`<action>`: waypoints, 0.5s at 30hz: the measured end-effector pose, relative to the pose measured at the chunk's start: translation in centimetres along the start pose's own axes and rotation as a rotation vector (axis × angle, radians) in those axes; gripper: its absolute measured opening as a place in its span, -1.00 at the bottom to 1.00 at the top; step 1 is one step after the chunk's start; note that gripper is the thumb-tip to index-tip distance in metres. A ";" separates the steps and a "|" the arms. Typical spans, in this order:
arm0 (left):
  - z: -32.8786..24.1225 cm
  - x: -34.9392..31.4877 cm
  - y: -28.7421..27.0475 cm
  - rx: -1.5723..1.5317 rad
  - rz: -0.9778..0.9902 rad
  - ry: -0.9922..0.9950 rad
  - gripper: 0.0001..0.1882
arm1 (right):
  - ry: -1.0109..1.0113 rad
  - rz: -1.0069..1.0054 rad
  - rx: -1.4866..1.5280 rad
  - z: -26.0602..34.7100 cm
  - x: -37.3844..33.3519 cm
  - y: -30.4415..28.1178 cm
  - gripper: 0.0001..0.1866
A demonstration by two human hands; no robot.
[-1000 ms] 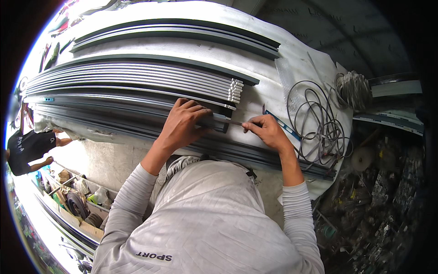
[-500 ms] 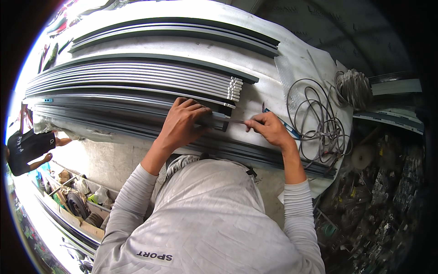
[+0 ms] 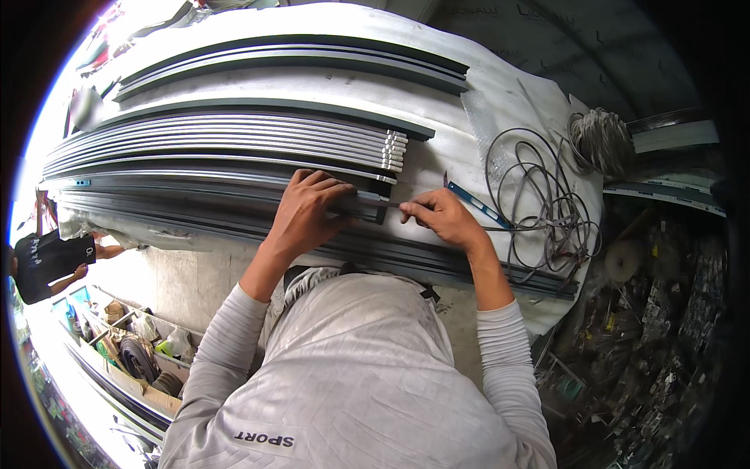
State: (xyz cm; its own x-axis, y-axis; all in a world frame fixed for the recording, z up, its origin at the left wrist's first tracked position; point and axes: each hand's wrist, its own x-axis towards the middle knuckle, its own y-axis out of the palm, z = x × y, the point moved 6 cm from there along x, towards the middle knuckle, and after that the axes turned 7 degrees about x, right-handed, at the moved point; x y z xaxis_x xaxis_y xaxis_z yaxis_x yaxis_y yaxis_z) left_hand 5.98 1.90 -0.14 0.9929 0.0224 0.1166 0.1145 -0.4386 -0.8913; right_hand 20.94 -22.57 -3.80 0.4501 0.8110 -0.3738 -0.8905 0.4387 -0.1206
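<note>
While left hand (image 3: 308, 207) on profile (image 3: 366, 208), dark roll (image 3: 138, 359) in box (image 3: 144, 392).

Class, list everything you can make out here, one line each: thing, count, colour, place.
bench cover: one, white, beneath the profiles
dark profiles: several, dark grey, along the bench
silver bars: several, silver, mid-bench
thin strip: one, dark, at a profile's right end
bubble wrap: one piece, clear, upper right of bench
bar tool: one, blue, beside right hand
loose cable: tangled, count unclear, grey, bench's right
wire coil: one, grey, far right
mixed heap: uncountable, right
co-worker: one, black shirt, left
left hand: one, bare, over a profile
right hand: one, bare, pinching thin strip
sleeves: two, pale grey, below
</note>
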 end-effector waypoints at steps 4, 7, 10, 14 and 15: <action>-0.3 0.1 -0.4 0.014 -0.008 0.025 -0.40 | 0.058 0.078 0.124 0.0 1.6 2.3 -0.57; 0.0 0.0 -0.5 0.034 -0.013 0.035 -0.39 | 0.041 0.011 -0.014 0.2 0.4 1.0 -0.52; 0.2 -0.1 -0.1 0.038 -0.014 0.044 -0.36 | 0.130 -0.012 -0.098 -0.7 -1.1 -0.8 -0.45; 0.8 -0.4 0.7 0.020 0.037 0.008 -0.31 | 0.125 -0.001 -0.084 -2.0 -0.5 -0.6 -0.37; 0.5 -0.4 0.5 0.005 0.002 0.057 -0.30 | 0.027 -0.007 -0.114 -1.7 -0.1 -0.2 -0.37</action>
State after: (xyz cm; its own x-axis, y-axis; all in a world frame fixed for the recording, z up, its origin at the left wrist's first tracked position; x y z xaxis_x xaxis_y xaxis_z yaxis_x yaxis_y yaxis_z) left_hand 5.61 2.09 -0.82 0.9897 -0.0295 0.1397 0.1133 -0.4339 -0.8938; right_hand 20.97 -23.36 -5.29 0.4557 0.7966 -0.3972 -0.8898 0.3963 -0.2261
